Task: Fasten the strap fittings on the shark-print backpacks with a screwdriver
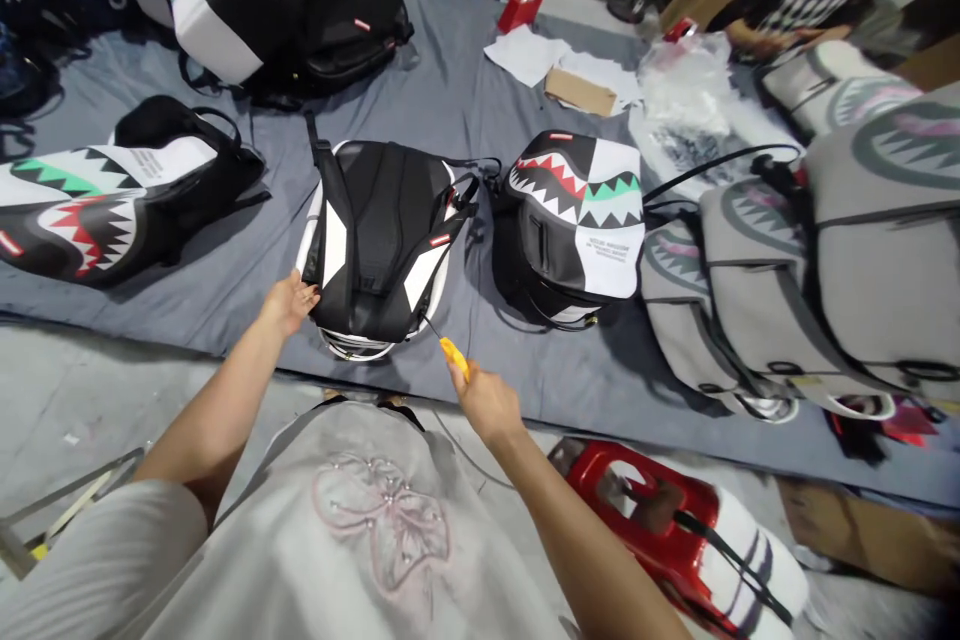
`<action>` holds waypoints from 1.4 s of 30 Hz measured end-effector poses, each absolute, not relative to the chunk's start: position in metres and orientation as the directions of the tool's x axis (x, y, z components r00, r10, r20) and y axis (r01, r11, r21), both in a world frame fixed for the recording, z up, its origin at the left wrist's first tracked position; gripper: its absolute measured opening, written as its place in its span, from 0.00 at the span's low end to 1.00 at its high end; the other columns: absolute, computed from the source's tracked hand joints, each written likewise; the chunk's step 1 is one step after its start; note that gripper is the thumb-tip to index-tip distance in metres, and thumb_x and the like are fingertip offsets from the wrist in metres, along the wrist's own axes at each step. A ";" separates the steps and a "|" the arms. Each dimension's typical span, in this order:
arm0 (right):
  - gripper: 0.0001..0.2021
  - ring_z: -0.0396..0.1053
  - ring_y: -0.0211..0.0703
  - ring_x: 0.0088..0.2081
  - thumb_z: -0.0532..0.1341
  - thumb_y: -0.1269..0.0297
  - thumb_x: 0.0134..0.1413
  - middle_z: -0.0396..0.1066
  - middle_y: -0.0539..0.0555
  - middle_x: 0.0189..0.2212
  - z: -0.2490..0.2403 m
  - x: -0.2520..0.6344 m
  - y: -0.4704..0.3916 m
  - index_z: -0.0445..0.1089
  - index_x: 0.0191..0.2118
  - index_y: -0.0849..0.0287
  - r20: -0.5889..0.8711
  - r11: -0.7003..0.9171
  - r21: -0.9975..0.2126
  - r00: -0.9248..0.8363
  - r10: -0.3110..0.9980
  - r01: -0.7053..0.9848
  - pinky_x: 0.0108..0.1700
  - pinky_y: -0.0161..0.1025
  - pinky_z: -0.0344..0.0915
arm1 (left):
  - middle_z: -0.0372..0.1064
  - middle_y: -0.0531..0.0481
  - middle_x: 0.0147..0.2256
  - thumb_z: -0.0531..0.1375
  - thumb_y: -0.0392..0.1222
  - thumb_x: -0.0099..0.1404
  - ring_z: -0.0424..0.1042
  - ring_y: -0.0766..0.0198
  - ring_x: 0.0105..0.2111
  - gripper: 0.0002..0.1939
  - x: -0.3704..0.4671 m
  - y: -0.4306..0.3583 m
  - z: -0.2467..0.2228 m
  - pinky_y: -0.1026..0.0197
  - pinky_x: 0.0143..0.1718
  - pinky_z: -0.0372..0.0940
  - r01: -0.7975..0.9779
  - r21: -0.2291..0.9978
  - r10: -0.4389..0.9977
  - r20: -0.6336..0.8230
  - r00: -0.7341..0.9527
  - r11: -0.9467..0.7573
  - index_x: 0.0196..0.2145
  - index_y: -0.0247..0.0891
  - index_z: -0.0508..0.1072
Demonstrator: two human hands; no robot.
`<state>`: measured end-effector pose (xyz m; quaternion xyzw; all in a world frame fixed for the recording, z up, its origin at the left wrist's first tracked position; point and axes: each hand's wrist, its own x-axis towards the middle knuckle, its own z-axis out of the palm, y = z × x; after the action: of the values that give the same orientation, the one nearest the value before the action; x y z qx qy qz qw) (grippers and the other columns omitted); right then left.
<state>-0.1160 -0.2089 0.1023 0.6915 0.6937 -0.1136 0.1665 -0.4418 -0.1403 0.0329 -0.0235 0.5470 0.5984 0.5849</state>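
A black backpack (384, 210) with white panels lies in front of me, its padded back and shoulder straps facing up. My left hand (292, 303) is at its lower left edge, fingers curled against the side. My right hand (486, 400) is closed round a yellow-handled tool (454, 357) with a thin dark shaft. The shaft points up and left, its tip by the backpack's lower right edge; whether it touches I cannot tell. To the right stands a shark-mouth backpack (576, 220) in black and white.
Another shark-mouth backpack (90, 200) lies left, with more bags (300, 10) behind. Several grey backpacks (757, 290) crowd the right side of the grey cloth (450, 70). Papers (525, 55) and clear plastic (686, 90) lie at the back. A red stool (600, 490) stands below right; another person's arm (780, 40) shows beyond.
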 end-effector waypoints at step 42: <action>0.21 0.74 0.52 0.36 0.47 0.51 0.70 0.73 0.64 0.35 0.005 -0.135 -0.186 0.63 0.46 0.68 -0.046 0.061 0.327 -0.048 0.998 0.943 0.40 0.45 0.57 | 0.73 0.27 0.49 0.48 0.60 0.70 0.74 0.44 0.51 0.36 -0.448 -0.120 -0.020 0.40 0.58 0.63 -0.799 0.356 0.873 -0.253 0.418 0.485 0.61 0.26 0.63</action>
<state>-0.1345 -0.1856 0.0048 0.6773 0.7164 0.1044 0.1307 -0.4481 -0.1196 -0.0199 0.0903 0.2049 0.4993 0.8370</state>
